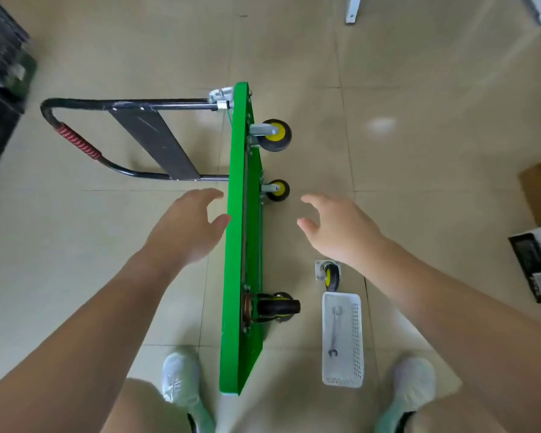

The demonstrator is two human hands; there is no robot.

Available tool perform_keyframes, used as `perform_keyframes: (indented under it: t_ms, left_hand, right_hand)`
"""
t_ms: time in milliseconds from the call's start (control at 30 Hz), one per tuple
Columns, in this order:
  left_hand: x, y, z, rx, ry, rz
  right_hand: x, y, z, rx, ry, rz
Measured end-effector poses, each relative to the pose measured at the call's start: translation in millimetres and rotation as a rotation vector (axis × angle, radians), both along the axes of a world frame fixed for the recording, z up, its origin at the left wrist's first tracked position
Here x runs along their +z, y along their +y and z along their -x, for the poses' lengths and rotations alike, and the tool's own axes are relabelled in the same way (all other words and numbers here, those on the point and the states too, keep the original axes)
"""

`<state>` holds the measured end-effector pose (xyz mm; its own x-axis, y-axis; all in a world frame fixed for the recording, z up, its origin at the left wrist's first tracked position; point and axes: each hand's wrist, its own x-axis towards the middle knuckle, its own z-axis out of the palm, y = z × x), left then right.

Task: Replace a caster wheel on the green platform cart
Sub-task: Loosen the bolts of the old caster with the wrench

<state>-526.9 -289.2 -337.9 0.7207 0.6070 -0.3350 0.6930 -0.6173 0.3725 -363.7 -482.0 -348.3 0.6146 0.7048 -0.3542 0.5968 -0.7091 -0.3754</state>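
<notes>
Green metal platform cart (236,245) stands on edge on beige floor tiles (107,276), left hand (188,226) and right hand (338,226) spread open either side, loose yellow-hubbed caster wheel (331,275) beside white plastic basket (356,339) holding a steel spanner (334,329).

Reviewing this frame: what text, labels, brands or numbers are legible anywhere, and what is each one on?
No text can be read in this frame.
On the black and white box at the right edge: printed panels, too blurred to read.
On the cardboard box beyond it: a pale label, cut off by the frame edge and blurred.
On the green cart, wrench and white basket: no markings visible.
</notes>
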Motion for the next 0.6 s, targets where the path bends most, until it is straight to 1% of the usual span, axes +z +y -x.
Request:
perform_keyframes:
  t_ms: [100, 200, 267, 333, 467, 600]
  left_hand:
    - [-42.8, -5.0, 5.7, -0.005, -0.072, -0.028]
    - [-66.6, -16.3, 18.2, -0.005, -0.138, -0.021]
    - [-72.7, -27.9, 32.3, 0.019, -0.193, -0.008]
    - [-73.5, -40.7, 46.9, 0.047, -0.231, 0.019]
    - [-78.8, -64.1, 73.2, 0.111, -0.243, 0.158]
    - [-95.6, -73.7, 87.3, 0.203, -0.26, 0.343]
  right_hand:
    - [-36.0, 0.1, 14.4, 0.015, -0.034, -0.027]
    - [-44.5, 1.3, 33.6, 0.04, -0.085, -0.097]
    - [-43.4, 2.2, 51.2, 0.039, -0.064, -0.175]
    - [-45.8, 8.1, 69.3, 0.029, -0.001, -0.239]
    - [-63.2, 29.1, 100.8, 0.001, 0.083, -0.253]
    - [-78.6, 51.5, 113.8, -0.14, 0.185, -0.299]
